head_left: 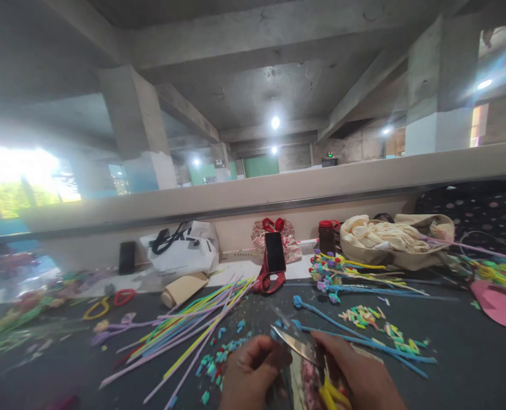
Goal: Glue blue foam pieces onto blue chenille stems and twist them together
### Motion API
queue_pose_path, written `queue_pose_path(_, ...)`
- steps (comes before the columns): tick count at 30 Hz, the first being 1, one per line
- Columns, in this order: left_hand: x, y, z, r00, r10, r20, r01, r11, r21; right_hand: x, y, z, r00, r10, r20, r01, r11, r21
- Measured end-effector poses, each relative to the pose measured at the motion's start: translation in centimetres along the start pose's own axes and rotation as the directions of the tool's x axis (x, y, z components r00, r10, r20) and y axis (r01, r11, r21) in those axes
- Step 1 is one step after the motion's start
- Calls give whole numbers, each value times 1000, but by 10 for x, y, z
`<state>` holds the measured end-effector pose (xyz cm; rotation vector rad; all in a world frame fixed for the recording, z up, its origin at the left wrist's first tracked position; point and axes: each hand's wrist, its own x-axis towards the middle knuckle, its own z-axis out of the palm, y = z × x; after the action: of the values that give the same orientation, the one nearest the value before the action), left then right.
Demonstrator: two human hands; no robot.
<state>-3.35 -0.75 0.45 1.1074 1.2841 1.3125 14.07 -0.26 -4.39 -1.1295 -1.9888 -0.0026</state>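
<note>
Low in the middle of the view, my left hand is closed, thumb and fingers pinched together; what they hold, if anything, is too small to make out. My right hand is wrapped round yellow-handled scissors, whose blades point up and left toward my left fingertips. Small cut blue and green pieces lie left of my left hand. Blue fuzzy stems stretch behind and right of my right hand. Cut pale, yellow and green pieces form a pile beyond them.
Multicoloured stems fan out on the dark table at left. Behind are a phone on a red strap, a white bag, a red-lidded jar, a cloth bag and bundled fuzzy flowers. Pink sheet lies right.
</note>
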Motion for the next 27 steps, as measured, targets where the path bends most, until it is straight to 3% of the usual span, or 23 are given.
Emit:
queue_pose_path(15, 1, -3, 1, 999, -39, 17, 40, 999, -24, -2, 2, -4, 999, -28, 26, 27, 999, 38)
queue_pose_path(27, -1, 1, 2, 998, -23, 50, 24, 1000, -19, -5, 15, 10, 994, -49, 96, 52, 998, -25)
